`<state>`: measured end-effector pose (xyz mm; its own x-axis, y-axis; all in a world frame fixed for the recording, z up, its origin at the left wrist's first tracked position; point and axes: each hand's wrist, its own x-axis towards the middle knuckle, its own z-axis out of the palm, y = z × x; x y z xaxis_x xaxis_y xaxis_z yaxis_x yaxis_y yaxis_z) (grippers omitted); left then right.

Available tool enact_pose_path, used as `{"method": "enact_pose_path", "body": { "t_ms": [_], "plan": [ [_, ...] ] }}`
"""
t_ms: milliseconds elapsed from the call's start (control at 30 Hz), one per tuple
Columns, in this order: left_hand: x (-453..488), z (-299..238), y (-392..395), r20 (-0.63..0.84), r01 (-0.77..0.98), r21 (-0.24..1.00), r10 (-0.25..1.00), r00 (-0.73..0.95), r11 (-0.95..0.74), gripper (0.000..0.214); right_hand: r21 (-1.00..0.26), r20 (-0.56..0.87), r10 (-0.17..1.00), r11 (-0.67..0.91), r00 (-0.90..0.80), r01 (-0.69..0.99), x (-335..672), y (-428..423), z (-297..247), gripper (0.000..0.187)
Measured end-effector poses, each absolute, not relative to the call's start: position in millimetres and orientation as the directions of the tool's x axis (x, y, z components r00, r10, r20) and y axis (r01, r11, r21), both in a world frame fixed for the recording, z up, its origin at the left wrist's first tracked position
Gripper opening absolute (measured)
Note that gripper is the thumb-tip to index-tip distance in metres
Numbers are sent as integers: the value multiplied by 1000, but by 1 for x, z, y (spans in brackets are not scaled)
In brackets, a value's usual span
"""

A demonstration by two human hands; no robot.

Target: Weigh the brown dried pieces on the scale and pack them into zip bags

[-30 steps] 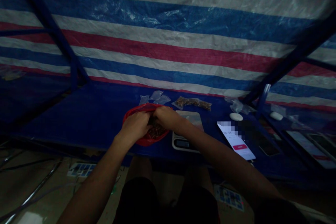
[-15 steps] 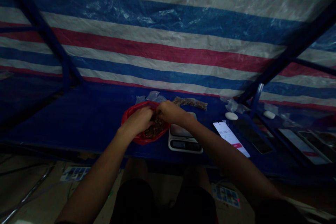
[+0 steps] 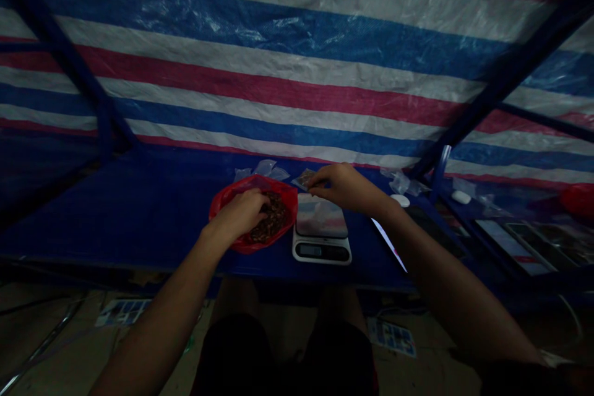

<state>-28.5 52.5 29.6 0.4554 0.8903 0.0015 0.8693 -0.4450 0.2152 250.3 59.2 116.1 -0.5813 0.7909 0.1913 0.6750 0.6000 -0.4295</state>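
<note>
your left hand (image 3: 244, 209) is inside the open red bag (image 3: 216, 205), fingers bent among brown pieces (image 3: 275, 218); whether they grip any, i cannot tell. clear bags (image 3: 265, 167) lie behind. then come a filled packet (image 3: 303, 179) and the white scale (image 3: 322, 223), your right hand (image 3: 341, 184) over its back edge, fingertips near the thumb, too dim to tell if they pinch anything.

Beyond the right fingers (image 3: 321, 174) hangs a striped sheet (image 3: 297, 90); to their right lie a white oval (image 3: 401, 200) and a phone (image 3: 390, 243).
</note>
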Motion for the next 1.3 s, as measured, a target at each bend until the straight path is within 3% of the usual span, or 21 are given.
{"method": "enact_pose_path", "body": {
  "t_ms": [767,900,1000,1133,1300],
  "plan": [
    [-31,32,56,24,870,224,895,446,-440,30,-322,13,832,528,-554,786,269,46,100,19],
    [-32,37,57,48,858,231,886,462,-459,27,-399,42,820,538,-571,743,270,46,101,18],
    [-30,45,57,25,855,252,886,463,-453,26,-535,139,833,518,-536,667,276,52,101,23],
    [-28,60,54,13,826,326,875,484,-461,21,-704,314,908,419,-278,574,292,80,79,31],
    [-21,85,54,37,765,450,865,500,-461,18,-897,315,943,258,110,359,303,114,24,43]
  ]
}}
